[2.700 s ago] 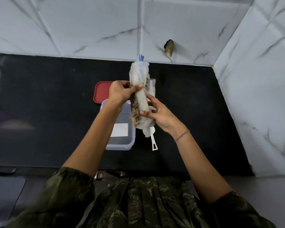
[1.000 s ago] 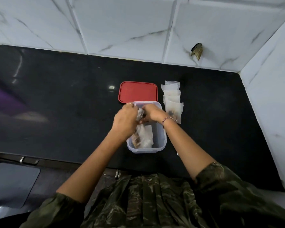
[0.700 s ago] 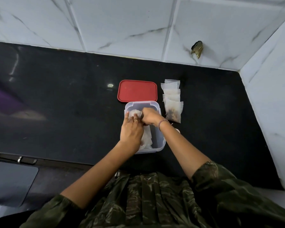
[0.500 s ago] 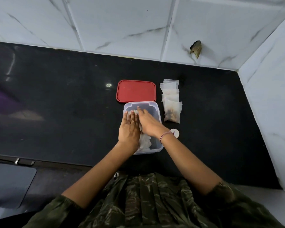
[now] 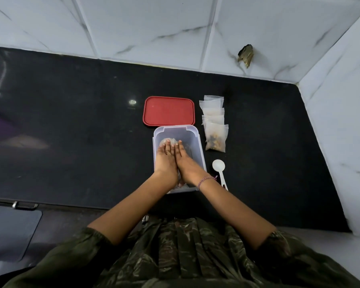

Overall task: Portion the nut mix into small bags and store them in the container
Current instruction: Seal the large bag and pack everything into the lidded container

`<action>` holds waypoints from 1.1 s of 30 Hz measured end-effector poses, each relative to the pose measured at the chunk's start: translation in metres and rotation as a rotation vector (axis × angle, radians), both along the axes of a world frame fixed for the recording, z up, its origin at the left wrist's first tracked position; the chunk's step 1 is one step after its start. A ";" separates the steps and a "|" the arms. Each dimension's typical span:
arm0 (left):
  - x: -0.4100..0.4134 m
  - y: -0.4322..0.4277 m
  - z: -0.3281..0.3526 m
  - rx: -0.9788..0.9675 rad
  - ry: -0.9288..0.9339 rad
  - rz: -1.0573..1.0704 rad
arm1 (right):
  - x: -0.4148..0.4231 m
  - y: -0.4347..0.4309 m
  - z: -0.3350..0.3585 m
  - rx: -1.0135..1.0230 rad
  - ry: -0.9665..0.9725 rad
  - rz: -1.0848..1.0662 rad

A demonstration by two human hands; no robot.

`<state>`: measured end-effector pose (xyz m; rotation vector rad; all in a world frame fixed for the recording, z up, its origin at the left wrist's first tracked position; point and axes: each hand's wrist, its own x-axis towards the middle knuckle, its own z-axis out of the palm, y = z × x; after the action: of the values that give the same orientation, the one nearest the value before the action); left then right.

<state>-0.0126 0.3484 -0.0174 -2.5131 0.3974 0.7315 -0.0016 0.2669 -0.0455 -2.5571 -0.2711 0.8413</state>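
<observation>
A clear plastic container (image 5: 197, 142) stands on the black counter in front of me. Both hands are inside it, side by side with fingers straight. My left hand (image 5: 165, 159) and my right hand (image 5: 185, 161) press flat on a rolled bag of nut mix (image 5: 166, 140), which is mostly hidden beneath them. The container's red lid (image 5: 168, 111) lies just behind it. To the right, several small clear bags (image 5: 214, 123) lie in an overlapping row; the nearest one holds nuts. A white spoon (image 5: 219, 169) lies right of the container.
The black counter (image 5: 71, 132) stretches wide to the left. White marble-patterned tiles form the back wall and the right wall (image 5: 337, 121), boxing in the corner. A drawer handle (image 5: 24, 205) sits below the counter's front edge at the left.
The big nut bag, held up in both hands earlier, has been lowered into the container. Both hands went from gripping it to lying flat on it.
</observation>
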 end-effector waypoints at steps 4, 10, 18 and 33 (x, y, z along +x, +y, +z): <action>0.002 0.002 0.002 -0.038 0.001 -0.020 | 0.000 0.001 0.004 -0.021 0.004 0.009; 0.007 0.014 0.010 -0.243 0.139 0.056 | -0.004 0.000 0.027 -0.081 0.013 0.067; 0.024 0.002 0.046 -0.515 -0.083 0.050 | 0.009 -0.024 0.066 -0.001 -0.243 0.005; 0.103 -0.057 0.030 -1.036 -0.316 0.311 | 0.067 -0.108 0.040 0.152 -0.546 -0.524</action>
<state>0.0908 0.2909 0.0125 -3.6545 0.3127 0.2034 0.0653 0.1593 -0.0053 -2.4824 0.1708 -0.0709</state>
